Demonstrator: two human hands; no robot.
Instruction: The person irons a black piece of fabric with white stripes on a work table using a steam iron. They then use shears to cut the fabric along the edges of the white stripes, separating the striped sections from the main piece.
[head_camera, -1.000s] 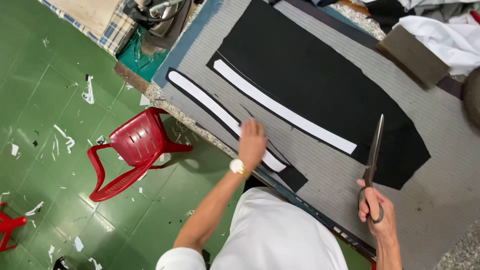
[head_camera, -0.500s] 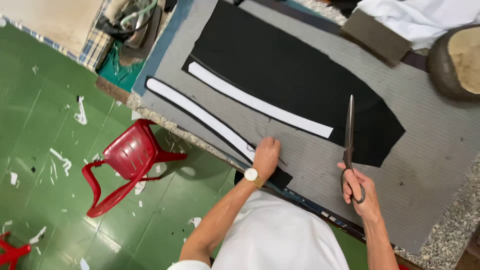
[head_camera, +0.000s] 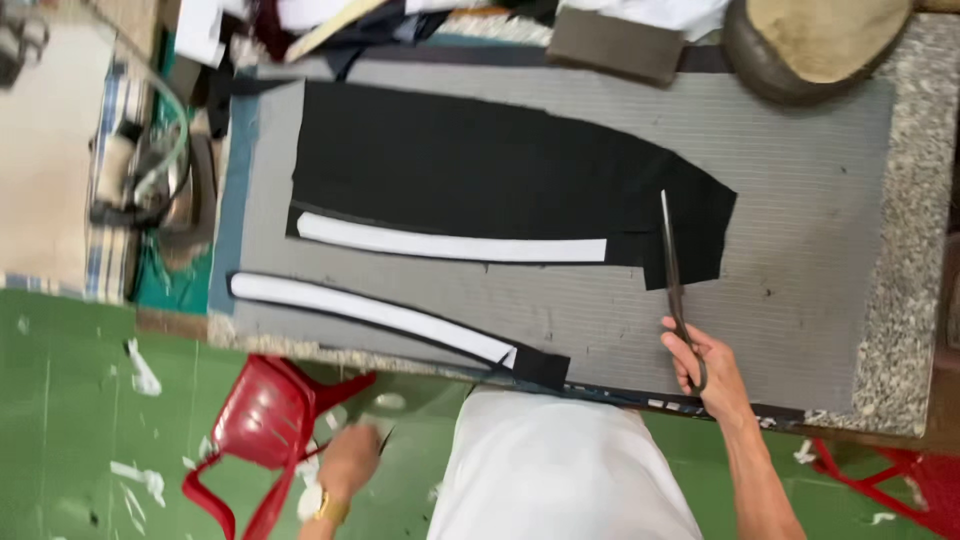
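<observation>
My right hand (head_camera: 706, 364) grips the handles of long dark scissors (head_camera: 671, 260), whose blades lie over the right end of a large black fabric piece (head_camera: 480, 160) on a grey striped cloth (head_camera: 800, 250). A white strip (head_camera: 450, 248) lies along the black piece's lower edge. Nearer me, a second white strip on a narrow black band (head_camera: 380, 315) runs to the table edge. My left hand (head_camera: 350, 462), wearing a wristwatch, hangs blurred below the table, above a red plastic chair (head_camera: 262, 425). Whether it holds anything is unclear.
A granite table edge (head_camera: 925, 200) frames the cloth on the right. A round brown cushion (head_camera: 820, 40), a dark block (head_camera: 615, 45) and piled fabric sit at the far side. White scraps (head_camera: 140, 368) litter the green floor. Another red chair (head_camera: 890, 475) stands lower right.
My left hand left the narrow strip on the table and dropped down beside the red chair. The view swung, and the scissors stay in my right hand over the black fabric.
</observation>
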